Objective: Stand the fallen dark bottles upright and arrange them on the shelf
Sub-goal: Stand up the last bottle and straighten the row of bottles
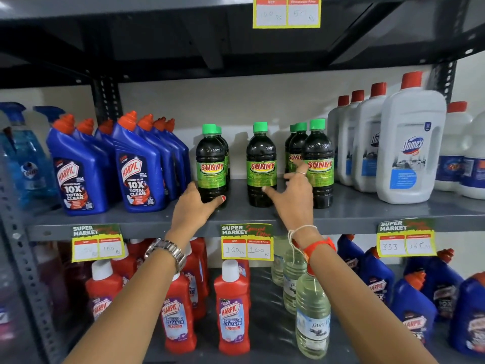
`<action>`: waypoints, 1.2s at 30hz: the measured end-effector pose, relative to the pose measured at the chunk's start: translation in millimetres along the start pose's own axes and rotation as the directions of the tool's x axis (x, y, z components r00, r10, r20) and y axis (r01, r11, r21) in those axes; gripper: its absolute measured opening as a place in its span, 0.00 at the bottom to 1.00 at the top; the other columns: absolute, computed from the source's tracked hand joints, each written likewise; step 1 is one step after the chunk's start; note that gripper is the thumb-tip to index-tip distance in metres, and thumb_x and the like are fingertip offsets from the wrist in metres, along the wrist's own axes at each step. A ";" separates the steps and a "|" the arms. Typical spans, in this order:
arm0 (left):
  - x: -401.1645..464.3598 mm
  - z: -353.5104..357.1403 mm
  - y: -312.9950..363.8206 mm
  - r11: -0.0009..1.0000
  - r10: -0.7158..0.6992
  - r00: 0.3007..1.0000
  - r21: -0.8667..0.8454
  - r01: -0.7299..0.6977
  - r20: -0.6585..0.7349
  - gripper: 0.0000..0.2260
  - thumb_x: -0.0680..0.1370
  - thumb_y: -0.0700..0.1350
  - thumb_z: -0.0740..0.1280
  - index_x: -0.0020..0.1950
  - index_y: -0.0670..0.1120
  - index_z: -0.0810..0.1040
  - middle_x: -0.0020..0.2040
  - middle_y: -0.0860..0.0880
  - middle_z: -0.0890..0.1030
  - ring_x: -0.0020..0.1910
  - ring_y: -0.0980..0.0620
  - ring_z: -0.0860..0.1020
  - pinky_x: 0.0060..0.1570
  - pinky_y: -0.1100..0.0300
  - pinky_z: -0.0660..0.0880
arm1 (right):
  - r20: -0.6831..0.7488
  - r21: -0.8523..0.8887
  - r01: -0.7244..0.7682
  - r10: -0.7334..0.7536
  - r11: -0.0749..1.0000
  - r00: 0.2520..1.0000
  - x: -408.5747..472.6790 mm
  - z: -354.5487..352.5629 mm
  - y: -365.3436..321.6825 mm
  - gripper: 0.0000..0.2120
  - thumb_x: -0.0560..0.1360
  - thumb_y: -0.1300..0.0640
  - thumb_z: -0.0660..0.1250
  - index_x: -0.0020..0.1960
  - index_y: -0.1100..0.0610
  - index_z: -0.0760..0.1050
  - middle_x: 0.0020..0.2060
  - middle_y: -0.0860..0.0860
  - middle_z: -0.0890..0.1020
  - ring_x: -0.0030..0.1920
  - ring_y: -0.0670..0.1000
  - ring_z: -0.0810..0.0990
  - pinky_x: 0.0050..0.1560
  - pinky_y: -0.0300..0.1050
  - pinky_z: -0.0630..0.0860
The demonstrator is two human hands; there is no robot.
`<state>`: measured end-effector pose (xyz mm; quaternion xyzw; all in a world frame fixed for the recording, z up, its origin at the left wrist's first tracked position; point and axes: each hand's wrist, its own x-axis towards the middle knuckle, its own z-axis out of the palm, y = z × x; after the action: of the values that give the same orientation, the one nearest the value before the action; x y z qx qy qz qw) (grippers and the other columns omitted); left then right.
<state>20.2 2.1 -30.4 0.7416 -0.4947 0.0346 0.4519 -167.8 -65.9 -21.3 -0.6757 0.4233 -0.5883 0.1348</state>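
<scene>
Several dark bottles with green caps and green SUNNY labels stand upright on the grey middle shelf (pixel 367 214). The left front bottle (pixel 211 164) has another behind it. My left hand (pixel 195 206) wraps around the base of that left front bottle. A single bottle (pixel 261 164) stands in the middle. At the right is a row led by a front bottle (pixel 319 164). My right hand (pixel 295 195) has its fingers spread between the middle bottle and the right row, with fingertips near both; I cannot tell if they touch.
Blue Harpic bottles (pixel 136 174) stand close on the left and white Domex bottles (pixel 409 148) on the right. Price tags (pixel 247 241) hang from the shelf edge. Below are red Harpic bottles (pixel 232 311) and clear bottles (pixel 312 313). An upper shelf hangs overhead.
</scene>
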 end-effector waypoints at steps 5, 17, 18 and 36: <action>-37.9 4.4 -17.4 0.868 0.144 0.987 0.488 -0.090 -0.074 0.40 0.74 0.68 0.49 0.76 0.40 0.58 0.76 0.43 0.61 0.75 0.47 0.60 0.72 0.50 0.52 | -0.257 -0.053 -0.028 0.014 0.998 0.966 5.6 -29.7 12.7 0.29 0.68 0.57 0.73 0.64 0.59 0.64 0.36 0.45 0.76 0.48 0.54 0.78 0.45 0.46 0.74; -50.4 5.9 -18.4 0.821 0.208 0.975 0.556 -0.129 -0.080 0.28 0.73 0.60 0.54 0.50 0.40 0.84 0.50 0.42 0.85 0.50 0.43 0.82 0.52 0.51 0.73 | 0.052 -0.198 -0.164 0.177 0.966 0.983 27.1 -45.8 54.6 0.41 0.64 0.56 0.78 0.68 0.64 0.59 0.63 0.62 0.74 0.65 0.62 0.71 0.61 0.52 0.70; -50.7 5.8 -18.1 0.824 0.205 0.975 0.552 -0.128 -0.080 0.28 0.73 0.60 0.54 0.50 0.40 0.84 0.50 0.42 0.85 0.50 0.43 0.82 0.52 0.51 0.73 | 0.049 -0.194 -0.160 0.173 0.968 0.984 27.3 -46.0 54.0 0.40 0.64 0.56 0.78 0.67 0.63 0.59 0.62 0.62 0.75 0.65 0.61 0.71 0.60 0.52 0.71; -52.0 5.7 -19.6 0.827 0.264 0.956 0.541 -0.154 -0.131 0.28 0.74 0.59 0.54 0.51 0.40 0.84 0.50 0.43 0.85 0.50 0.44 0.82 0.53 0.51 0.73 | 0.114 -0.195 -0.231 0.256 0.953 0.960 35.2 -39.6 38.8 0.41 0.62 0.56 0.80 0.64 0.64 0.59 0.62 0.64 0.73 0.64 0.63 0.72 0.61 0.54 0.71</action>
<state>6.5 36.6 -72.2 0.7703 -0.4969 0.2919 0.2729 -221.7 -102.6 -13.0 -0.6668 0.5445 -0.4782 0.1738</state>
